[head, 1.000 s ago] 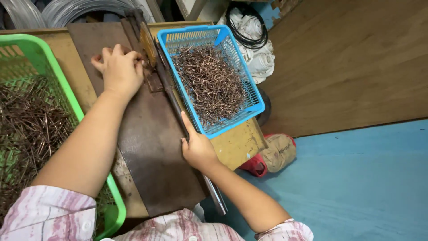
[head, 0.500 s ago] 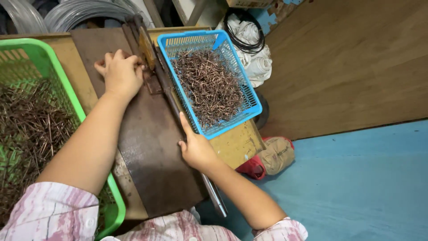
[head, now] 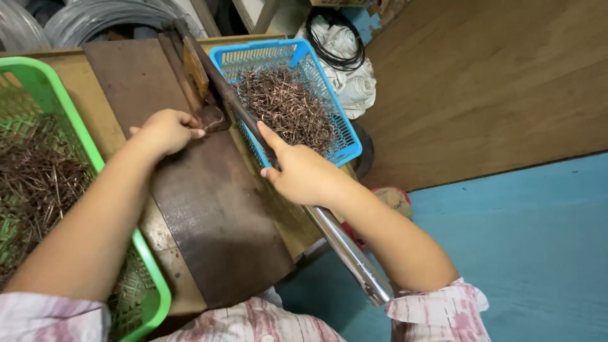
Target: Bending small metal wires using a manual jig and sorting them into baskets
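My left hand is curled into a loose fist on the dark metal plate, fingertips pressed against the jaw of the lever cutter. Whatever is between the fingers is hidden. My right hand grips the cutter's long metal lever handle, index finger stretched along it. Just beyond that hand, a blue basket holds a heap of short brown wire pieces. A green basket with more wire pieces lies under my left forearm.
Coils of grey wire lie behind the bench. A white cloth with a black cable sits past the blue basket. A wooden board covers the floor at right, with blue floor nearer me.
My left hand has gone from lying flat by the cutter to a curled fist at its jaw. My right hand has shifted on the lever, index finger now extended. The view has moved closer.
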